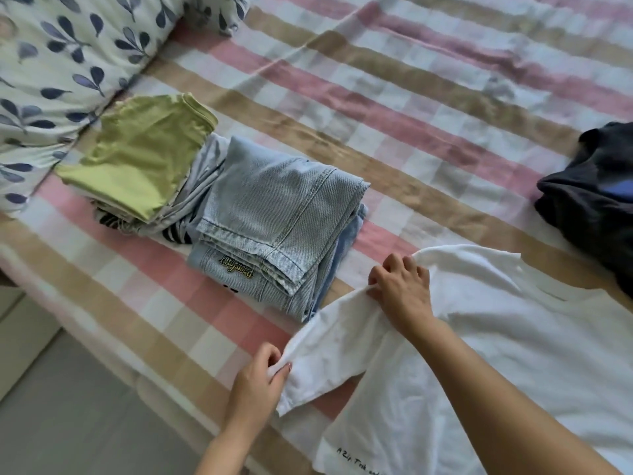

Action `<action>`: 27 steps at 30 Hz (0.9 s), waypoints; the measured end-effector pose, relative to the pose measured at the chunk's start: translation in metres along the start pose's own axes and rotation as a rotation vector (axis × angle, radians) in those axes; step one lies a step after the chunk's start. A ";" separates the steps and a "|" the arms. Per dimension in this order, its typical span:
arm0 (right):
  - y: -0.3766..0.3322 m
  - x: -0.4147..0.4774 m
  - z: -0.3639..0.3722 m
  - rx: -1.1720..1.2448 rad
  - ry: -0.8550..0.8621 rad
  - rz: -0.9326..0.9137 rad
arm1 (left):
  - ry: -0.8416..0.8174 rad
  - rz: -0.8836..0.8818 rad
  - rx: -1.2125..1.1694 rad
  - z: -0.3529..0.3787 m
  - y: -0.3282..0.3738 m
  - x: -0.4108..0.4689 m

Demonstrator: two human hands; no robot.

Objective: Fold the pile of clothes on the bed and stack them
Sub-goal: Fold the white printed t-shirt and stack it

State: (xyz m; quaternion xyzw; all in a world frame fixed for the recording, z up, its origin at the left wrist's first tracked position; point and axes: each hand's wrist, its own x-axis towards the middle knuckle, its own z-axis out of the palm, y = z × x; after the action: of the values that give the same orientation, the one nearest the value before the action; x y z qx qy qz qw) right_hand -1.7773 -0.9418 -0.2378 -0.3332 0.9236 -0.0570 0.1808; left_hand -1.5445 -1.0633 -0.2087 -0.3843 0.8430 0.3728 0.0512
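A white cotton T-shirt [496,354] lies spread on the bed [394,97] — soft, lightly creased, with small black script near its hem. The left hand [257,382] pinches the cuff of its sleeve between thumb and fingers; the right hand [400,289] grips the same sleeve nearer the shoulder, fingers curled into the fabric. Just beside the T-shirt sit folded light-blue denim jeans [284,214], thick-seamed, with a yellow embroidered label. Beyond the jeans rests a folded lime-green top [144,159] on striped grey cloth. A crumpled dark garment [596,200] lies past the T-shirt — the sheet beneath is checked pink, tan and white.
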 end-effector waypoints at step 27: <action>-0.032 -0.021 -0.031 1.213 0.244 0.228 | 0.503 0.325 -0.644 -0.050 0.123 0.065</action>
State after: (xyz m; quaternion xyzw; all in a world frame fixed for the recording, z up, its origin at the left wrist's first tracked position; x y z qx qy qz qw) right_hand -1.7545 -0.9536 -0.1958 -0.0622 0.7707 -0.5887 0.2358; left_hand -1.6645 -1.0836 -0.1246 -0.3219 0.7197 0.5145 -0.3372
